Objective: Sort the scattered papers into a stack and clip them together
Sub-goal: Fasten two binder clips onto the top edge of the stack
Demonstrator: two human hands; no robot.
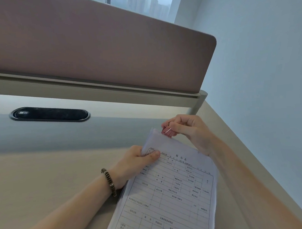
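A stack of printed form papers lies tilted over the beige desk, its top corner raised. My left hand pinches the stack near its upper left edge, thumb on top. My right hand pinches the wire handles of a pink binder clip, which sits at the stack's top edge. Whether the clip's jaws bite the paper cannot be told. A beaded bracelet is on my left wrist.
A black oval cable port is set in the desk at the back left. A brown partition screen stands along the desk's rear. The desk's right edge runs close beside my right forearm, next to a pale wall.
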